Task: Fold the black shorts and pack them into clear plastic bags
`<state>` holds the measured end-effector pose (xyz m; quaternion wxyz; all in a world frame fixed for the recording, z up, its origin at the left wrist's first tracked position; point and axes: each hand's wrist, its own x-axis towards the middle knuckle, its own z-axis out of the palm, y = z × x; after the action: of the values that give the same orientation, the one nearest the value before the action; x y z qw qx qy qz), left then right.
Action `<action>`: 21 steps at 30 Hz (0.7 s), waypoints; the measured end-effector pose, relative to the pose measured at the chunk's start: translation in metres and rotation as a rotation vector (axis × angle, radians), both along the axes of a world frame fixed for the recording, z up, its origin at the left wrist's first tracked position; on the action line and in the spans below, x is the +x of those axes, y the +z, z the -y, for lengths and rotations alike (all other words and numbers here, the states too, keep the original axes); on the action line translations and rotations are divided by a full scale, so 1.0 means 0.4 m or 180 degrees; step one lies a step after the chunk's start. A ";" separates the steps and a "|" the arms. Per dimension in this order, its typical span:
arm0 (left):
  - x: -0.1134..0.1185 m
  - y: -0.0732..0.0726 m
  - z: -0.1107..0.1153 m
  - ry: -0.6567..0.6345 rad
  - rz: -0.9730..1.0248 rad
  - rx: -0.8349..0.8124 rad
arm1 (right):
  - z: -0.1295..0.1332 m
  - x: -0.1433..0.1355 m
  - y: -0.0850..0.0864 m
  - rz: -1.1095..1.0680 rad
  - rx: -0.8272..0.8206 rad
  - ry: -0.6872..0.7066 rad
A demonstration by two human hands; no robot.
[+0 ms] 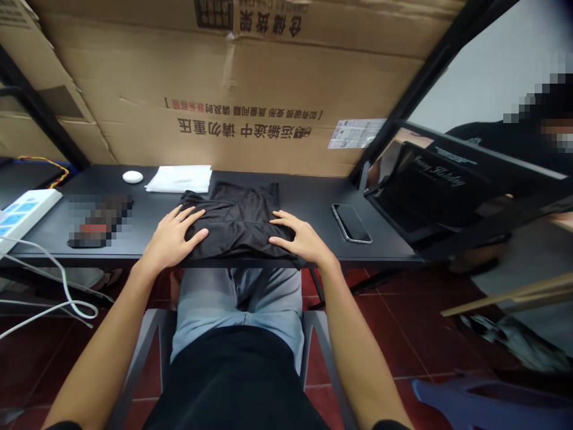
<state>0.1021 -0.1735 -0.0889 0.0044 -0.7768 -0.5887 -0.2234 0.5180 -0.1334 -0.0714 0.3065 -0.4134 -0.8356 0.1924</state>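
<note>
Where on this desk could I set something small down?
On the desk, one bare patch lies between the black cloth and the phone, running back to the cardboard; another between the blurred dark object and the cloth, in front of the white packet. The cloth crowds the middle, the power strip the left end.

Black is shown by the cloth (237,221) mid-frame, faded blue by the jeans (203,298) below, and dark-printed brown by the cardboard (255,77) at the top.
</note>
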 end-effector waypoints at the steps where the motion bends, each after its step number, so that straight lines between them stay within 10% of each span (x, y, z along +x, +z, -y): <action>1: 0.000 0.000 0.000 -0.0006 -0.0002 -0.0003 | 0.000 0.000 0.000 -0.0002 -0.0005 -0.0002; 21: 0.001 0.000 0.004 0.0006 0.0010 0.0021 | -0.004 0.003 -0.007 -0.0014 0.0015 0.0036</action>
<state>0.1023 -0.1750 -0.0887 0.0062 -0.7759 -0.5886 -0.2267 0.5190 -0.1317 -0.0742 0.3082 -0.4075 -0.8376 0.1931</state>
